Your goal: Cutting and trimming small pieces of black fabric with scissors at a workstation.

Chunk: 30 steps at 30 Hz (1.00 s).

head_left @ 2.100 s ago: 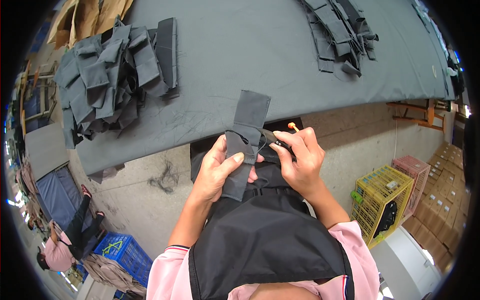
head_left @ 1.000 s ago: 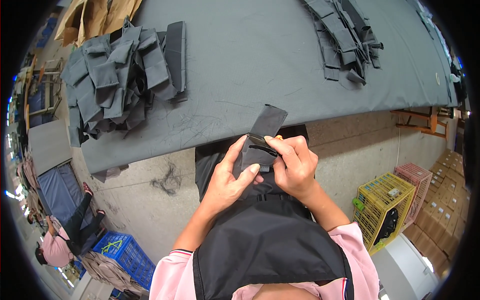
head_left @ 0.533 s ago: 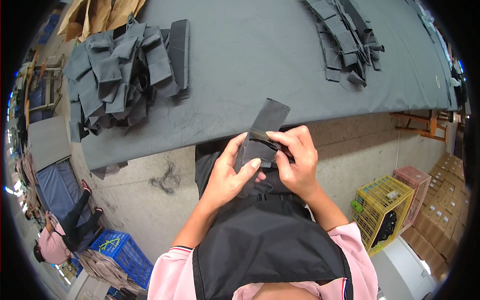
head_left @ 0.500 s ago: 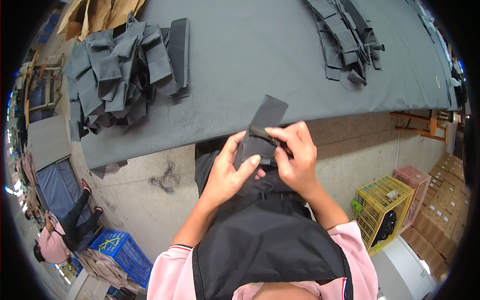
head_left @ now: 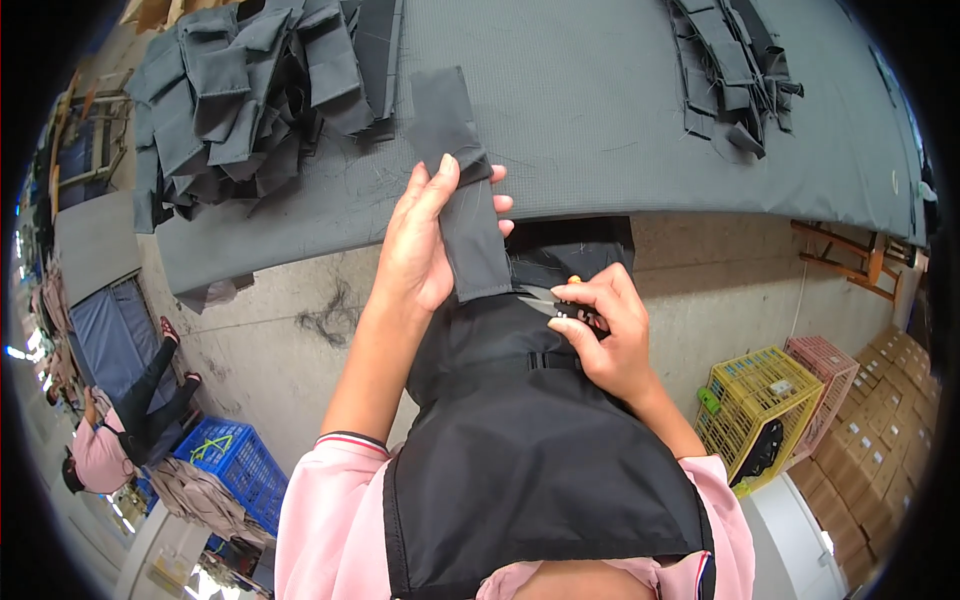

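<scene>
My left hand [head_left: 425, 245] grips a long dark grey fabric piece [head_left: 462, 190] and holds it stretched out toward the grey table [head_left: 600, 110]. My right hand [head_left: 605, 335] is closed on small thread snips [head_left: 545, 300] with a yellow end, their blades right at the near end of the fabric piece. A black apron [head_left: 520, 440] covers my front below both hands.
A heap of the same dark grey fabric pieces [head_left: 240, 95] lies on the table's left; another pile [head_left: 730, 70] sits far right. Yellow [head_left: 760, 410], pink [head_left: 835, 375] and blue crates [head_left: 235, 470] stand on the floor. A person in pink [head_left: 105, 440] sits at lower left.
My left hand has swung the fabric piece up and out toward the table. My right hand has dropped away from it and now holds the snips at its near end.
</scene>
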Tool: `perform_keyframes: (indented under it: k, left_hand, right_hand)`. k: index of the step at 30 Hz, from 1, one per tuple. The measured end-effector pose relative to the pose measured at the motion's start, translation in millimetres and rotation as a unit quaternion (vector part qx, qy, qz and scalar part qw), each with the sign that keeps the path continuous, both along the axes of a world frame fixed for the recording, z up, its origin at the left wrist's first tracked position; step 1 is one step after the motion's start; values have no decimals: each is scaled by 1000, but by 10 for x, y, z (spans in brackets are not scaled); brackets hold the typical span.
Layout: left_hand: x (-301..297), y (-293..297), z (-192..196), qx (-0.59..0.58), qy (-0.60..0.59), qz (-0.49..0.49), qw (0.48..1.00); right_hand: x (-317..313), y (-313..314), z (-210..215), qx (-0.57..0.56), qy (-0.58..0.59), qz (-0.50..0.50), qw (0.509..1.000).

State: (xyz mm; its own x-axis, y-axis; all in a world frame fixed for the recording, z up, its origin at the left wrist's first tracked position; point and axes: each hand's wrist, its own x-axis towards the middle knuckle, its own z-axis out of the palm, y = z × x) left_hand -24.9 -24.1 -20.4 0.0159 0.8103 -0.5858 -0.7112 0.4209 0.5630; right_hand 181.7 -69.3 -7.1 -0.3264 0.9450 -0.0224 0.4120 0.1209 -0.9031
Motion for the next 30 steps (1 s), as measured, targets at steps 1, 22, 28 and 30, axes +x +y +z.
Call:
perform_keyframes:
  k: [1,22,28,30]
  left_hand:
    - [21,23,21,-5,12,5,1000]
    - [55,71,15,-10,-21,-93,995]
    - [77,66,83,-31,-49,-176,983]
    - [90,48,53,-35,-41,-182,982]
  right_hand:
    - [12,-20,-43,43,0,9,999]
    - [-48,205,36,152,-74,125,978]
    - [7,403,105,180,-96,228,952]
    - [3,469,88,169,-67,273,945]
